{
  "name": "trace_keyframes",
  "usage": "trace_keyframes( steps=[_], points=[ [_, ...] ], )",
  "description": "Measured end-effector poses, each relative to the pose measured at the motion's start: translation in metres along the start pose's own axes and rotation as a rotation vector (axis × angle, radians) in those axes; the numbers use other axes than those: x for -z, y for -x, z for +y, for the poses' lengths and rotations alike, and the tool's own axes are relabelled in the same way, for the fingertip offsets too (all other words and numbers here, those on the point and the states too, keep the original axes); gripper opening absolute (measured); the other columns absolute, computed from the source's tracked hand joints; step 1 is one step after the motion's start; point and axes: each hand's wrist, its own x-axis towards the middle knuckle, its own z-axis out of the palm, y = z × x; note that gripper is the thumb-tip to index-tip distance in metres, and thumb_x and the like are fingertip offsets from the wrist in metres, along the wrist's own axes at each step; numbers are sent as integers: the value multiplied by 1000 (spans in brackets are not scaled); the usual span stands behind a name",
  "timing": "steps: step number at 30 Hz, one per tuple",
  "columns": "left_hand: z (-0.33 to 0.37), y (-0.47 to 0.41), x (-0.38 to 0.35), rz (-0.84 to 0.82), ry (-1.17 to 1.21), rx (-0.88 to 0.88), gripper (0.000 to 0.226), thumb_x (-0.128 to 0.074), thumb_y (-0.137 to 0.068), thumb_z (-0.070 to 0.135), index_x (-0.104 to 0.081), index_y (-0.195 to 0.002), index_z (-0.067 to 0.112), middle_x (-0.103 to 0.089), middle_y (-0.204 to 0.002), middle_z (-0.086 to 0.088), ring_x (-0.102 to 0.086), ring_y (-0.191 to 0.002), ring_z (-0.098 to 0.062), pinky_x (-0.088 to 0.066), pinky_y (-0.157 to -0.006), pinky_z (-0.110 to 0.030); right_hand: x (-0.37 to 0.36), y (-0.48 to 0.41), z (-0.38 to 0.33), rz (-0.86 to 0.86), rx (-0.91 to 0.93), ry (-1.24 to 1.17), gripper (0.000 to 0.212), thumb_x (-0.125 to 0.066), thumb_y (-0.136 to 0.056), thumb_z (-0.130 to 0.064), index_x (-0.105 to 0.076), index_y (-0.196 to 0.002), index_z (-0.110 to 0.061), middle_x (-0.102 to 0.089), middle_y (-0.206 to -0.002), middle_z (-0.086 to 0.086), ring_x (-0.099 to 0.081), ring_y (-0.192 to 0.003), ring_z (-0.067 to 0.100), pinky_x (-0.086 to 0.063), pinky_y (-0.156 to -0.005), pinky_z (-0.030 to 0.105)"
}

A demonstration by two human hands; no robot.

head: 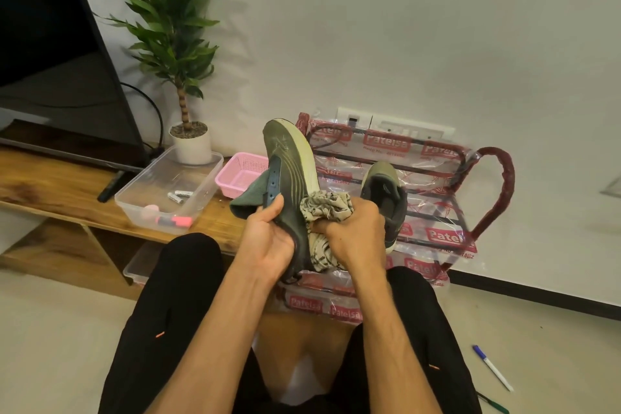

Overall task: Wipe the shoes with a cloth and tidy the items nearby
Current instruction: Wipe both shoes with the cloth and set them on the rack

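White wall (403, 27), pale floor (50, 329), low wooden bench (50, 191) under a dark television (40, 44), potted plant (168, 10).

The name "Patelsa" stood in white letters on red labels (386, 145), repeated across the clear plastic wrap (433, 175) on the shoe rack (496, 188). Under some ran a small "Regd No." line, its digits too blurred to read.

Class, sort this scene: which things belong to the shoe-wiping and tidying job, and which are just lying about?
Job: shoe in left hand, cloth in right hand, second shoe on rack, pen on floor.
Lying about: potted plant, television, pink basket.
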Motion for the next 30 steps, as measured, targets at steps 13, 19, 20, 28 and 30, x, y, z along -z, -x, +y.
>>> trace_keyframes(
  steps=[13, 19, 20, 28, 30],
  points=[
    [-3, 1, 0, 11, -41, -25, 41, -49, -95, 2, -56, -135, 7, -72, -111, -14, -69, -101, -26, -53, -89, -42, -1, -2, 11, -42, 26, -45, 24, -84, -65, -18, -72, -86, -19, -74, -80, -5, -69, -77, 16, -57, -70, 33],
    [1, 2, 4, -18, -126, -1, 39, -48, -96, 3, -56, -134, 8, -67, -125, -18, -64, -114, -32, -50, -98, -47, -4, -11, 16, 254, -12, -132, 10, -77, -78, -14, -69, -83, -17, -69, -77, -2, -65, -75, 19, -53, -63, 31],
    [2, 1, 6, -17, -121, 3, 40, -49, -96, 4, -56, -135, 8, -66, -127, -18, -63, -117, -33, -49, -99, -48, -1, -12, 18, 268, -21, -184, 12, -78, -77, -11, -69, -82, -18, -67, -74, -5, -65, -74, 17, -52, -62, 29],
    [1, 7, 11, 22, -190, 43, 44, -51, -95, 8, -53, -139, 6, -61, -134, -20, -62, -114, -33, -52, -93, -46, 15, -14, 23, 92, -37, -290, 20, -75, -74, -6, -70, -77, -25, -73, -77, -6, -69, -79, 14, -59, -76, 44],
    [-3, 6, 9, 16, -217, 25, 41, -50, -96, 6, -54, -138, 4, -62, -131, -21, -63, -111, -32, -51, -97, -46, 13, -12, 18, -28, -12, -259, 18, -77, -72, -7, -71, -80, -21, -75, -80, -4, -71, -81, 15, -60, -77, 44]
  ],
)
